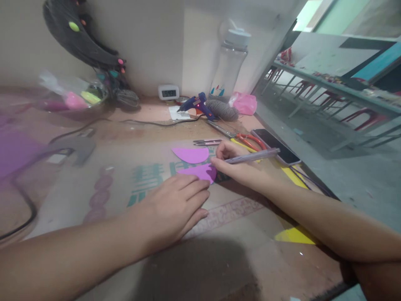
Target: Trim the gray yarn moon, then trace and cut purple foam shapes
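— What are the hands doing?
— A bare left hand point(175, 200) is resting palm-down and unclenched, its fingers overlapping the near edge of the nearer purple cutout point(203, 169), which is lying flat on the tabletop. Just to the right of that cutout, the right hand point(233, 169) is grasping a pen point(253, 156) between thumb and fingers; the hand is hiding the writing tip.
— And past the nearer cutout?
— A second purple cutout point(191, 155) is lying just beyond it. A phone point(272, 142) is lying farther to its right, while thread snips point(208, 142) and orange-handled scissors point(232, 134) are lying beyond it, the scissors to its right.
— Farther back?
— Well beyond the nearer cutout, a blue glue gun point(197, 104) is showing a small red light, with gray yarn point(223, 110) sitting just beside the gun. Behind them, a digital clock point(168, 92) is standing to the cutout's left and a clear bottle point(230, 62) to its right. Far off to its right, red stools point(365, 113) are standing by a long table point(328, 85).
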{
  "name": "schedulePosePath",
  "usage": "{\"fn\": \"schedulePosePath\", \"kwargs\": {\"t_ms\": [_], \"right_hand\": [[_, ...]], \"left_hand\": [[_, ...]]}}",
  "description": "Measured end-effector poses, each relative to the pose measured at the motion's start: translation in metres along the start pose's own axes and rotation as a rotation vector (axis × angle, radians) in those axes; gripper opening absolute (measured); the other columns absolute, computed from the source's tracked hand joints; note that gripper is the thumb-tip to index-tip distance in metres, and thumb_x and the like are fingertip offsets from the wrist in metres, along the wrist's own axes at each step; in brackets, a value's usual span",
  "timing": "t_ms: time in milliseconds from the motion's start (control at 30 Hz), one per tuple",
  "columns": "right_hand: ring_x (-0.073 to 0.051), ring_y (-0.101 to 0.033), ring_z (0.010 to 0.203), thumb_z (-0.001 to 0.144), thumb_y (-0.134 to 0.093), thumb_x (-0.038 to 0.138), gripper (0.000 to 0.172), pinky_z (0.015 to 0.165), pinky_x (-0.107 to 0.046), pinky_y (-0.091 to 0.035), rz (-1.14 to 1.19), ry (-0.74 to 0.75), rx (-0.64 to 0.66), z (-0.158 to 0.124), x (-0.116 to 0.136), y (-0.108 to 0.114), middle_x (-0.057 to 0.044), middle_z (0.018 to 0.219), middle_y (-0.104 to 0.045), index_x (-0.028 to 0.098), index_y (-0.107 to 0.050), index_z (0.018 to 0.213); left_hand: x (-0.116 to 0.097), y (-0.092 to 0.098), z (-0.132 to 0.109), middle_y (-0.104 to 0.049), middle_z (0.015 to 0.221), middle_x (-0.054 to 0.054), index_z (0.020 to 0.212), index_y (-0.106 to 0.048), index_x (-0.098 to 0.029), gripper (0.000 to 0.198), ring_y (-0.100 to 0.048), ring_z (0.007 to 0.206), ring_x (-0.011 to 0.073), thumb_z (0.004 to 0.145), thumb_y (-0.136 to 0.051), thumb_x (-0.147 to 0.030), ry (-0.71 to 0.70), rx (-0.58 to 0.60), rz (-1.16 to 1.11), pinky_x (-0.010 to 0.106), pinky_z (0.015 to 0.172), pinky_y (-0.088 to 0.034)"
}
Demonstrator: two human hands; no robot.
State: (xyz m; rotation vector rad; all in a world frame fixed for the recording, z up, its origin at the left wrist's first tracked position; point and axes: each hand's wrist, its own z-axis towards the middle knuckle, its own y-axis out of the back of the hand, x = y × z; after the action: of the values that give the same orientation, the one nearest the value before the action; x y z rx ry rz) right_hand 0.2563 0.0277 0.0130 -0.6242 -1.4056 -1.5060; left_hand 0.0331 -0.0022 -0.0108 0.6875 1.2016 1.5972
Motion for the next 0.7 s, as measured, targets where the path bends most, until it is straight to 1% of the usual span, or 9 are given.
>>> {"fn": "schedulePosePath", "kwargs": {"t_ms": [67,167,267,467,700], "right_hand": [[-0.008,-0.04,0.051,0.086,-0.065,0.032,0.03,0.049,-0.024,-0.03,-0.068,0.016,0.003,0.0,-0.003,-0.002,0.007,0.059,-0.046,0.022,-0.042,0.069],[-0.009,-0.039,0.053,0.084,-0.061,0.024,0.027,0.052,-0.025,-0.031,-0.169,0.028,-0.02,0.001,-0.007,-0.004,0.007,0.059,-0.043,0.023,-0.039,0.067],[-0.01,-0.04,0.053,0.082,-0.058,0.021,0.026,0.052,-0.025,-0.031,-0.222,0.03,-0.04,0.002,-0.011,-0.006,0.007,0.058,-0.042,0.024,-0.037,0.066],[-0.01,-0.04,0.052,0.082,-0.056,0.02,0.024,0.051,-0.025,-0.03,-0.228,0.007,-0.04,0.002,-0.011,-0.007,0.008,0.057,-0.042,0.024,-0.037,0.067],[-0.01,-0.038,0.053,0.08,-0.055,0.016,0.024,0.052,-0.025,-0.028,-0.247,0.057,-0.033,0.003,-0.013,-0.009,0.007,0.059,-0.041,0.024,-0.036,0.066]], "left_hand": [[0.0,-0.001,-0.001,-0.067,0.13,0.012,0.121,-0.065,-0.012,0.038,-0.059,0.119,0.0321,0.104,-0.042,-0.036,0.02,0.03,-0.003,0.05,0.099,-0.048],[0.0,-0.001,-0.001,-0.068,0.129,0.012,0.123,-0.064,-0.012,0.039,-0.06,0.118,0.032,0.104,-0.041,-0.037,0.037,0.059,-0.014,0.05,0.099,-0.049],[0.0,0.0,0.001,-0.067,0.13,0.012,0.124,-0.063,-0.012,0.04,-0.06,0.119,0.0326,0.104,-0.041,-0.038,0.033,0.075,-0.014,0.05,0.099,-0.048],[0.0,0.0,0.0,-0.067,0.129,0.012,0.124,-0.064,-0.012,0.039,-0.06,0.118,0.0322,0.103,-0.042,-0.037,0.038,0.08,-0.016,0.05,0.1,-0.048],[0.001,-0.001,-0.001,-0.066,0.131,0.011,0.125,-0.063,-0.013,0.04,-0.058,0.121,0.0314,0.104,-0.041,-0.038,0.039,0.088,-0.011,0.049,0.101,-0.047]]}}
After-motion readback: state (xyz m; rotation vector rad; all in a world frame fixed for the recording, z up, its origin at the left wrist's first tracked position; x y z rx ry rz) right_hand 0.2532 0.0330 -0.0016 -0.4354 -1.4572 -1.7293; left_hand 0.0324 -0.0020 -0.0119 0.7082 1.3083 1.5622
